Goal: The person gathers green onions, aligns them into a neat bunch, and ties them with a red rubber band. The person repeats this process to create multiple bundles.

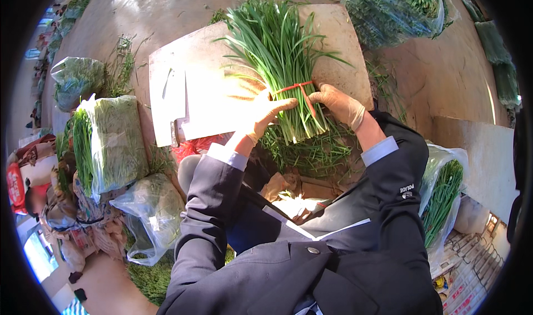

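A thick bundle of long green leaves, like garlic chives, lies on a pale board with its cut stem ends towards me. A red tie goes around its lower part, one loose end hanging down over the stems. My left hand, in a thin tan glove, grips the bundle's left side, its thumb across the stems below the tie. From the right, my gloved right hand holds the bundle beside the red tie. The fingertips behind the stems are hidden. Strong sunlight washes out the board near my left hand.
Loose green trimmings lie below the board. Red strips sit at its near left edge. Plastic-wrapped greens stand at left, a large bag of greens at far right, another bag by my right elbow. Another person is at far left.
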The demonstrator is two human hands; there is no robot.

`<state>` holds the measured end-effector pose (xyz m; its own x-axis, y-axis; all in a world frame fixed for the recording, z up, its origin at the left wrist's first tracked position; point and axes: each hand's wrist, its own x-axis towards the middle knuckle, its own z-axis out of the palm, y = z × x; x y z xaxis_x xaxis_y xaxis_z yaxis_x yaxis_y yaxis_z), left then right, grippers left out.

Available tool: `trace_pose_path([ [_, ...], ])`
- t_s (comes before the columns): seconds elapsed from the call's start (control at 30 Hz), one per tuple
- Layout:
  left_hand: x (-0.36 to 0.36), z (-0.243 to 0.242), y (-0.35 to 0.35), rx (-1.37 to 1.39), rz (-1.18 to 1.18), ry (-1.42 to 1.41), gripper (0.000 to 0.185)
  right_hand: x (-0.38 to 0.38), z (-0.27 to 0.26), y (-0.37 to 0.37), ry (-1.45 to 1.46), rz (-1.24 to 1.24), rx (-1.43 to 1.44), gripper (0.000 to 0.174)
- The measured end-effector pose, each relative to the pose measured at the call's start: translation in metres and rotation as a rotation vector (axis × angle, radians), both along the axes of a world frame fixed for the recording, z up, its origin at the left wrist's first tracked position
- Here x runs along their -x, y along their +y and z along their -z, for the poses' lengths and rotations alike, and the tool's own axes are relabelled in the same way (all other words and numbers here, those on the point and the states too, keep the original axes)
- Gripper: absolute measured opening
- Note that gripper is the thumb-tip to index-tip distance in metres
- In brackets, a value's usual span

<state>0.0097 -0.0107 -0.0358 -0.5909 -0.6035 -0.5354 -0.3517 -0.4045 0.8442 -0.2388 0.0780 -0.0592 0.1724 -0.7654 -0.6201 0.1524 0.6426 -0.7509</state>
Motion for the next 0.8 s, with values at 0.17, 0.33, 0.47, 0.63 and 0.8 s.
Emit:
trace_pose_path([
  [0.17,-0.005,0.005,0.002,-0.047,-0.037,-0.009,0.089,-0.005,-0.014,0.003,0.512,0.079,0.214,0.077],
  [0.33,-0.012,0.007,0.007,-0.033,-0.114,-0.044,0.093,-0.005,-0.034,0.004,0.721,0.061,0.387,0.049],
  [0.47,-0.024,0.019,0.007,-0.009,-0.276,-0.023,0.063,-0.02,-0.036,0.005,0.504,0.152,0.501,0.026],
  [0.63,-0.034,0.03,0.011,-0.15,-0.231,-0.007,0.026,-0.025,-0.004,-0.004,0.374,0.316,0.471,0.013],
  [0.8,-0.022,0.036,0.013,-0.287,-0.252,0.226,0.02,-0.017,0.028,-0.01,-0.004,0.7,0.228,0.009],
])
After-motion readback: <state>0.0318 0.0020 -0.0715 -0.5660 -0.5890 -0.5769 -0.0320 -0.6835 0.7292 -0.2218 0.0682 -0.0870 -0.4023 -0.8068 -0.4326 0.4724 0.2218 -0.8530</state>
